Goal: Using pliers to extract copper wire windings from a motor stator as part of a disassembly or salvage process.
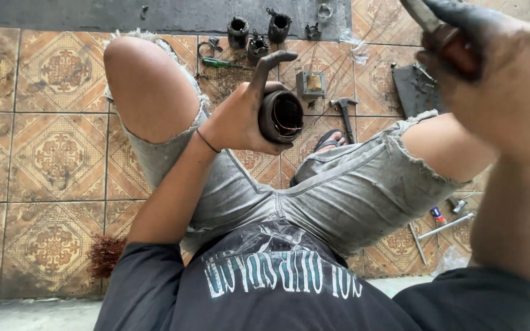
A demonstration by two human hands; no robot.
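Between the knees, above the tiled floor (pixel 50 159), we see the left hand (pixel 240 116) clamped around a dark cylindrical housing (pixel 280 116), open end toward the camera, copper windings visible inside, index finger sticking up. Right hand (pixel 498 67), greasy, is closed on a tool handle (pixel 427 18) raised near the lens; its tip is out of frame. Housing looks already separated, the inside not yet finished, we judge. Hammer (pixel 345 113), green screwdriver (pixel 225 63) and 3 dark cylindrical parts (pixel 259 34) lie beyond.
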